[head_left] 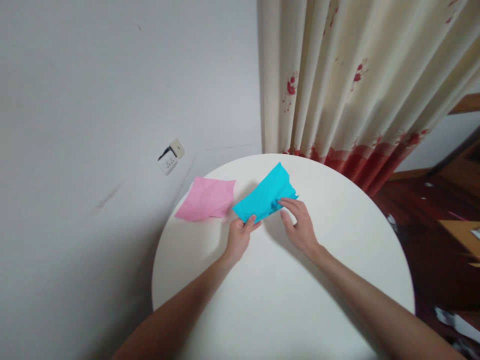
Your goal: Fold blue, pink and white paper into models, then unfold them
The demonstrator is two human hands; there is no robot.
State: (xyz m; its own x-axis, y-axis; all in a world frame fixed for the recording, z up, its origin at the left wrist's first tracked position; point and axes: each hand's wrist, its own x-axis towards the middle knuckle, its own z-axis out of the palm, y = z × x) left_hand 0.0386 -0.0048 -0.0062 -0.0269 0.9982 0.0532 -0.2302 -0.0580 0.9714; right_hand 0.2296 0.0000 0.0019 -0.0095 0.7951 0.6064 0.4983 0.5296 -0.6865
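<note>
On the far part of the round white counter [285, 300], the left hand [238, 239] pinches the near-left corner of the folded blue paper [267, 194], anchoring it, while the right hand [299, 225] presses fingertips on its right end. A pink paper [207, 199] lies just left, apart.

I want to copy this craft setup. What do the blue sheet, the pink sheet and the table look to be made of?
Blue sheet: thin matte paper, creased and crumpled at one edge. Pink sheet: likely the same paper, faint fold lines. Round table: smooth white top, perhaps laminate or painted; can't tell.
</note>
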